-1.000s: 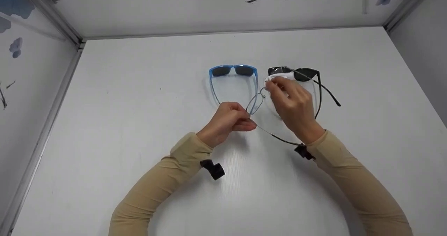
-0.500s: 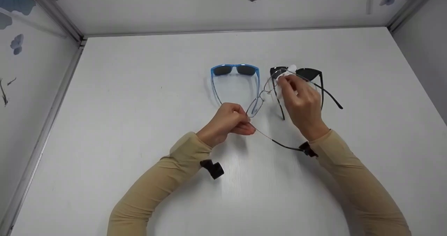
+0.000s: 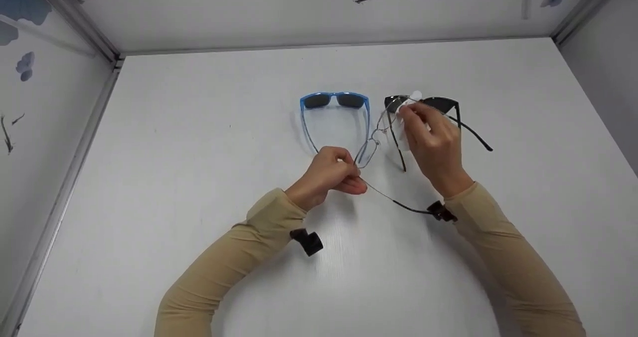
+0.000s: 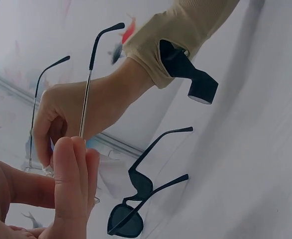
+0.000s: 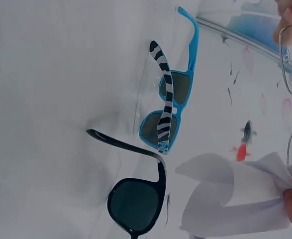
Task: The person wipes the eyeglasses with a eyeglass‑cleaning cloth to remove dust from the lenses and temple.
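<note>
My left hand (image 3: 331, 172) pinches a pair of thin metal-framed eyeglasses (image 3: 368, 153) by the near end of the frame, above the table. The glasses' dark-tipped temples (image 4: 94, 52) stick out to the right, unfolded. My right hand (image 3: 433, 142) holds a white cloth (image 5: 255, 189) between thumb and fingers at the far lens, which the fingers partly hide. In the right wrist view the cloth hangs in loose folds from the fingertips. Whether cloth covers both faces of that lens I cannot tell.
Blue-framed sunglasses (image 3: 334, 95) lie unfolded on the white table (image 3: 199, 127), behind my left hand. Black sunglasses (image 3: 441, 103) lie to their right, partly hidden behind my right hand. Printed wall panels (image 3: 249, 13) border the table. Black wrist mounts (image 3: 307, 242) hang under both sleeves.
My right hand has shifted a little to the right with the cloth, baring more of the far lens rim. The left hand keeps nearly the same place on the eyeglasses.
</note>
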Available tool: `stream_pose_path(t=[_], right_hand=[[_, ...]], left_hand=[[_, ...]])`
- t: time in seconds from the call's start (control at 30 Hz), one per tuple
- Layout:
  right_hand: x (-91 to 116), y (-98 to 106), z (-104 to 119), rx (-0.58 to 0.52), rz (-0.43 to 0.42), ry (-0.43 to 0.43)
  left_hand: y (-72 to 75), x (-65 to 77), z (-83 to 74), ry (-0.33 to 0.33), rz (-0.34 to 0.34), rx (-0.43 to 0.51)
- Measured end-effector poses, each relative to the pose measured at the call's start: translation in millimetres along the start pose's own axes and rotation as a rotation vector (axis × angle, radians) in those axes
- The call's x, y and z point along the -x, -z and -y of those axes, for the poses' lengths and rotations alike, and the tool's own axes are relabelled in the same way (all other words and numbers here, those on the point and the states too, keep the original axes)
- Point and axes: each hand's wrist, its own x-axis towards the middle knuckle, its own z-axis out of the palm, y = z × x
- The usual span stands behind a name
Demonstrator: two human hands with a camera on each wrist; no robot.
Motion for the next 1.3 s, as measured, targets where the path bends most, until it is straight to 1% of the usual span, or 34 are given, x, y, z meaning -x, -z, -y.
stream_pose_path(t=[0.1, 0.17, 0.23, 0.33, 0.4, 0.53, 0.6, 0.63, 0.7, 0.77, 0.83, 0.9, 1.0, 1.1, 1.2, 1.3], right_hand=[[4, 2, 4, -0.05, 0.066, 0.064], [4, 2, 5, -0.07, 0.083, 0.075], [1, 2, 5, -0.056, 0.059, 0.045], [-5, 1, 3, -0.012, -0.02, -0.017], [-5, 1, 3, -0.013, -0.029, -0.021], [2, 4, 8, -0.066, 0.073, 0.05], [3, 6, 9, -0.083, 0.091, 0.07], [2, 7, 10, -0.069, 0.091, 0.069], [-1, 6, 8, -0.022, 0.046, 0.046], [-5, 5, 8, 0.053, 0.008, 0.019], [-6, 5, 10, 0.121, 0.009, 0.018], [-5, 5, 13, 0.145, 0.02, 0.046], [-3, 7, 17, 0.142, 0.046, 0.111], [-6, 9, 19, 0.156, 0.031, 0.138], [-13, 9, 18, 0.219, -0.011, 0.116], [-16, 8, 18, 0.279, -0.025, 0.062]], left_hand=[[0.7, -0.5, -1.7, 0.002, -0.01, -0.014], [0.6, -1.0, -3.1, -0.002, -0.015, -0.017], [0.2, -1.7, -3.3, -0.007, -0.011, -0.021], [-0.9, -1.9, -2.6, -0.006, 0.002, -0.021], [-1.4, -1.7, -1.9, 0.0, 0.007, -0.023], [-1.6, -1.9, -2.0, -0.003, 0.005, -0.03], [-2.0, -2.3, -2.1, -0.006, 0.001, -0.03], [-2.3, -2.4, -2.3, -0.006, 0.0, -0.032], [-3.4, -2.6, -2.4, -0.004, -0.003, -0.027], [-4.4, -2.9, -2.5, -0.003, -0.005, -0.027], [-4.8, -2.8, -3.1, 0.004, -0.005, -0.032], [-4.7, -3.3, -3.9, 0.012, -0.01, -0.045], [-4.3, -4.5, -5.6, 0.016, -0.023, -0.072], [-4.0, -5.8, -6.2, 0.005, -0.036, -0.107], [-3.8, -5.9, -6.0, -0.01, -0.034, -0.138], [-3.5, -5.6, -5.1, -0.021, -0.028, -0.146]])
